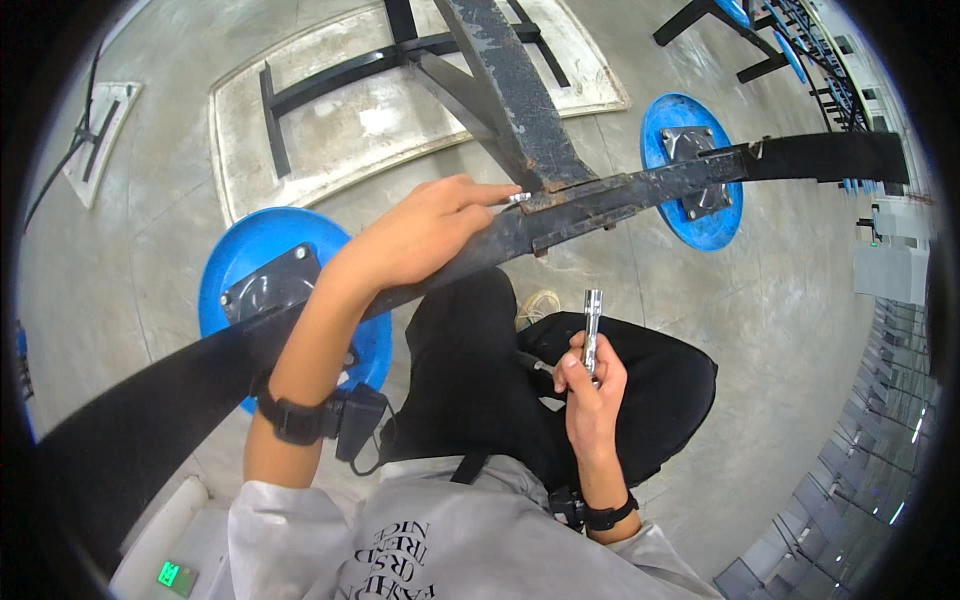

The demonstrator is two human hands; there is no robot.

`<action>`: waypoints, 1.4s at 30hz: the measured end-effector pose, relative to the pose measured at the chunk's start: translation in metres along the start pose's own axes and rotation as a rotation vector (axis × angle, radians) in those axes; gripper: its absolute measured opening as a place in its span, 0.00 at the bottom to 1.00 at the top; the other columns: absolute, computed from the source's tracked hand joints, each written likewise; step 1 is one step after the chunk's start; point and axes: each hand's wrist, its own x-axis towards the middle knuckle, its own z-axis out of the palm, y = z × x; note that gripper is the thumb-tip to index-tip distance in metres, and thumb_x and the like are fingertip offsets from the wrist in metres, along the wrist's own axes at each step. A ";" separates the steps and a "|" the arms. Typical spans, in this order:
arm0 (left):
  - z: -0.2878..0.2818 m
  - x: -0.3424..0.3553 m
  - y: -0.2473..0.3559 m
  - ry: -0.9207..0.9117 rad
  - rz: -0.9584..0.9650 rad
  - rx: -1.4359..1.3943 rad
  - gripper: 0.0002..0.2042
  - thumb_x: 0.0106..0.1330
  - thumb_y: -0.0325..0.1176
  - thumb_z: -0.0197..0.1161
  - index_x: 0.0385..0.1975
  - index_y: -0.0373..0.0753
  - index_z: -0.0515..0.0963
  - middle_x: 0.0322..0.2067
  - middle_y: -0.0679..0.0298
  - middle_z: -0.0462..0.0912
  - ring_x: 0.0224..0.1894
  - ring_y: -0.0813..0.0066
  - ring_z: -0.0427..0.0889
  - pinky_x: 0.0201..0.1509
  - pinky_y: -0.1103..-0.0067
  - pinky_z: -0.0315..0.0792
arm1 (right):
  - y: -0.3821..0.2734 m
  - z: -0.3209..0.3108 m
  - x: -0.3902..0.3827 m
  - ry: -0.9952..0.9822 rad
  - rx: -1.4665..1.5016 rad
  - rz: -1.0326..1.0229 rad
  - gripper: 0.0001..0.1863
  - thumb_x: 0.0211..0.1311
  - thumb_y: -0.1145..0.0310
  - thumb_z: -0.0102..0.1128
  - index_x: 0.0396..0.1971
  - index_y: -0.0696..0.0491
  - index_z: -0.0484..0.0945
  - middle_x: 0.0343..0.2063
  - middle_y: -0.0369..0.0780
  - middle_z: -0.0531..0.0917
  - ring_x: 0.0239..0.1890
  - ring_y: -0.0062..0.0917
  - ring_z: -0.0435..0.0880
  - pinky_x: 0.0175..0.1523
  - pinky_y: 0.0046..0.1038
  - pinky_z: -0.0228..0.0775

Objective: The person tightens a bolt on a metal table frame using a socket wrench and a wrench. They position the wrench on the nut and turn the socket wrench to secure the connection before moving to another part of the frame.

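A long black steel beam (620, 200) crosses in front of me, scuffed and rusty at its joint with an upright black steel member (500, 80). My left hand (430, 225) reaches over the beam, index finger extended, fingertips closed at a small silver bolt (519, 197) by that joint. Lower right, over my bent legs, my right hand (590, 385) grips a slim chrome socket tool (592, 315), held upright with its top end exposed.
Blue round bases with black plates lie under the beam, left (230, 260) and right (665, 220). A pale rectangular board (370, 115) carrying black bars is beyond. Other black frames (690, 22) stand at upper right. A pale object with a green panel (175, 575) sits at lower left.
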 end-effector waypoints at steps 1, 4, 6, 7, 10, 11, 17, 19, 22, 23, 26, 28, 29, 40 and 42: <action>-0.003 -0.002 0.002 0.000 -0.015 -0.012 0.17 0.61 0.33 0.47 0.49 0.40 0.74 0.42 0.49 0.76 0.45 0.55 0.73 0.50 0.72 0.65 | 0.006 -0.001 0.002 0.006 0.005 0.023 0.12 0.56 0.72 0.58 0.37 0.60 0.68 0.19 0.32 0.68 0.20 0.15 0.67 0.27 0.17 0.60; -0.002 -0.001 -0.009 0.051 -0.062 -0.084 0.16 0.61 0.30 0.48 0.48 0.39 0.75 0.38 0.50 0.76 0.42 0.55 0.75 0.48 0.73 0.66 | 0.012 -0.002 0.010 0.012 0.071 0.121 0.10 0.55 0.76 0.57 0.36 0.59 0.69 0.18 0.31 0.70 0.19 0.11 0.68 0.26 0.14 0.59; -0.003 0.003 -0.002 0.008 -0.149 -0.099 0.16 0.61 0.21 0.47 0.48 0.34 0.73 0.32 0.56 0.75 0.36 0.70 0.72 0.46 0.80 0.65 | 0.011 -0.009 0.018 0.006 0.147 0.135 0.10 0.55 0.77 0.57 0.36 0.59 0.69 0.19 0.31 0.69 0.19 0.12 0.67 0.26 0.15 0.59; -0.005 0.003 0.000 0.007 -0.157 -0.099 0.16 0.61 0.21 0.47 0.48 0.34 0.73 0.32 0.56 0.75 0.36 0.70 0.72 0.46 0.80 0.65 | 0.010 -0.009 0.021 0.004 0.148 0.143 0.10 0.55 0.77 0.57 0.36 0.59 0.69 0.19 0.31 0.69 0.19 0.12 0.67 0.26 0.15 0.59; -0.006 0.001 0.001 0.014 -0.209 -0.081 0.16 0.62 0.22 0.46 0.48 0.34 0.73 0.32 0.58 0.75 0.35 0.71 0.71 0.45 0.81 0.65 | 0.009 -0.007 0.028 0.007 0.161 0.123 0.10 0.55 0.77 0.56 0.37 0.59 0.69 0.19 0.31 0.69 0.19 0.12 0.67 0.27 0.15 0.59; -0.006 0.000 -0.001 0.044 -0.196 -0.071 0.16 0.63 0.22 0.45 0.50 0.35 0.72 0.31 0.59 0.73 0.34 0.72 0.70 0.44 0.81 0.65 | 0.010 -0.005 0.029 0.006 0.163 0.129 0.10 0.55 0.77 0.56 0.37 0.59 0.69 0.19 0.31 0.69 0.19 0.12 0.67 0.27 0.15 0.59; -0.010 0.002 0.020 0.181 -0.352 -0.198 0.16 0.66 0.23 0.43 0.52 0.38 0.66 0.26 0.62 0.65 0.29 0.75 0.62 0.39 0.82 0.63 | 0.006 -0.001 0.030 -0.023 0.076 0.187 0.10 0.53 0.78 0.55 0.36 0.59 0.69 0.18 0.31 0.69 0.19 0.12 0.67 0.27 0.14 0.60; -0.012 0.005 0.026 0.172 -0.404 -0.060 0.11 0.65 0.23 0.43 0.45 0.37 0.67 0.24 0.61 0.64 0.27 0.75 0.61 0.37 0.82 0.62 | 0.007 -0.001 0.033 -0.030 0.077 0.207 0.10 0.53 0.79 0.55 0.36 0.59 0.68 0.19 0.31 0.69 0.19 0.11 0.67 0.27 0.14 0.60; -0.005 0.007 0.015 0.160 -0.333 0.023 0.07 0.65 0.24 0.44 0.40 0.37 0.68 0.22 0.62 0.63 0.25 0.76 0.61 0.34 0.82 0.61 | 0.006 0.002 0.038 -0.047 0.110 0.226 0.10 0.53 0.79 0.56 0.35 0.59 0.68 0.19 0.31 0.70 0.20 0.11 0.67 0.27 0.13 0.60; -0.004 0.008 0.013 0.148 -0.283 0.062 0.08 0.65 0.25 0.45 0.41 0.37 0.68 0.22 0.62 0.64 0.25 0.76 0.61 0.34 0.82 0.61 | 0.007 0.003 0.037 -0.052 0.093 0.221 0.10 0.53 0.79 0.56 0.35 0.59 0.68 0.19 0.31 0.70 0.20 0.11 0.67 0.27 0.13 0.60; -0.011 0.011 0.027 0.036 -0.373 -0.075 0.08 0.64 0.25 0.48 0.41 0.37 0.69 0.23 0.63 0.67 0.25 0.77 0.63 0.33 0.82 0.62 | 0.006 0.003 0.036 -0.063 0.056 0.229 0.10 0.52 0.79 0.57 0.35 0.59 0.68 0.20 0.31 0.70 0.21 0.10 0.67 0.27 0.12 0.59; -0.012 0.010 0.024 0.001 -0.381 -0.091 0.09 0.63 0.25 0.50 0.42 0.36 0.70 0.24 0.64 0.68 0.26 0.78 0.64 0.34 0.82 0.63 | 0.009 0.002 0.037 -0.077 0.025 0.229 0.10 0.52 0.77 0.58 0.35 0.59 0.68 0.20 0.31 0.70 0.21 0.10 0.67 0.27 0.12 0.58; -0.013 0.010 0.022 -0.033 -0.381 -0.111 0.09 0.62 0.25 0.51 0.42 0.36 0.71 0.24 0.65 0.69 0.26 0.78 0.64 0.34 0.82 0.63 | 0.010 0.001 0.038 -0.081 0.030 0.233 0.10 0.52 0.77 0.58 0.35 0.59 0.68 0.20 0.31 0.70 0.21 0.10 0.67 0.27 0.12 0.58; -0.013 0.020 0.007 -0.124 -0.282 -0.002 0.13 0.59 0.23 0.52 0.44 0.33 0.75 0.30 0.57 0.78 0.31 0.70 0.74 0.40 0.78 0.68 | 0.006 -0.002 0.037 -0.073 0.119 0.226 0.10 0.53 0.76 0.56 0.34 0.59 0.68 0.20 0.31 0.70 0.21 0.10 0.67 0.26 0.12 0.58; -0.012 0.019 0.008 -0.141 -0.237 0.045 0.14 0.58 0.22 0.52 0.45 0.33 0.75 0.30 0.57 0.77 0.31 0.69 0.74 0.40 0.78 0.67 | 0.007 -0.003 0.035 -0.104 0.095 0.230 0.09 0.53 0.77 0.56 0.34 0.59 0.68 0.20 0.31 0.70 0.21 0.10 0.67 0.27 0.13 0.59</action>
